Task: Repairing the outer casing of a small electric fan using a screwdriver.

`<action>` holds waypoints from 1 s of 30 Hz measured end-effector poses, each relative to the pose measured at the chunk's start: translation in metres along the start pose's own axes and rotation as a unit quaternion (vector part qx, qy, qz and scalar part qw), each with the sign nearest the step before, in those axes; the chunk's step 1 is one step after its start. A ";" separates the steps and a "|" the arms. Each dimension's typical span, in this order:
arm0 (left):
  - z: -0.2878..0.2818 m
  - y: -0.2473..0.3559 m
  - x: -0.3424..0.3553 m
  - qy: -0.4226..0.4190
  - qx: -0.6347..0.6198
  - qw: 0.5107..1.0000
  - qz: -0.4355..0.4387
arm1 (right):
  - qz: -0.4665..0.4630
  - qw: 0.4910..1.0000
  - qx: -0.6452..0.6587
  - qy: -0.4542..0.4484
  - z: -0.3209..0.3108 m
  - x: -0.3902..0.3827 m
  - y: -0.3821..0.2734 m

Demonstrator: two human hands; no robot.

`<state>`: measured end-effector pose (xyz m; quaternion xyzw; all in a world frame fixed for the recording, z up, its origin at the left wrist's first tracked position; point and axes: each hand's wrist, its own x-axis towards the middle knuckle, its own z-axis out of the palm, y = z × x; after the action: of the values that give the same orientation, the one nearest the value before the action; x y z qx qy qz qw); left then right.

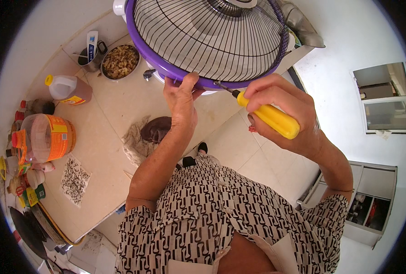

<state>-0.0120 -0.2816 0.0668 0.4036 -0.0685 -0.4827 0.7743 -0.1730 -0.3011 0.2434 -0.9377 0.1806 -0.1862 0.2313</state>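
A round dish-shaped electric heater (159, 64) with a purple rim and a black wire guard (198, 43) stands tilted at the top. My left hand (183, 100) grips its near rim, with the thumb on top and the fingertips partly hidden. In my right hand (299, 102) is a screwdriver (276, 119) with a yellow handle, my fingers wrapped around it. The screwdriver's tip touches or nearly touches the rim, just right of my left thumb. A screw there is too small to make out.
On the tiled counter (105, 137) sit a black plug (148, 74), a bowl of brown pieces (120, 62), a metal mug (92, 64), a jug (73, 89), a large orange-labelled bottle (52, 137), crumpled cloths (155, 130) and a speckled sheet (75, 179). A drawer unit (376, 182) is at right.
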 end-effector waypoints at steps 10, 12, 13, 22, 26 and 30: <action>-0.002 0.001 -0.003 0.007 0.013 1.000 -0.002 | -0.040 0.997 -0.023 -0.065 -0.013 0.004 0.000; -0.003 0.002 -0.003 0.015 0.014 1.000 0.000 | -0.057 0.986 -0.070 -0.140 -0.017 0.006 -0.003; -0.003 0.002 -0.002 0.018 0.015 1.000 -0.001 | -0.056 0.986 -0.070 -0.140 -0.016 0.006 -0.001; 0.002 0.000 0.000 0.025 0.040 0.999 0.004 | 0.091 0.980 0.158 0.083 0.005 0.001 0.021; 0.002 0.003 -0.001 0.033 0.027 0.999 -0.001 | 0.100 0.980 0.166 0.035 0.002 0.001 0.016; 0.002 0.002 -0.002 0.029 0.023 0.999 -0.003 | -0.019 0.995 0.081 -0.053 -0.006 0.006 0.024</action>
<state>-0.0126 -0.2811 0.0697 0.4355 -0.0559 -0.4716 0.7647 -0.1759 -0.3255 0.2378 -0.9276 0.1343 -0.1549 0.3123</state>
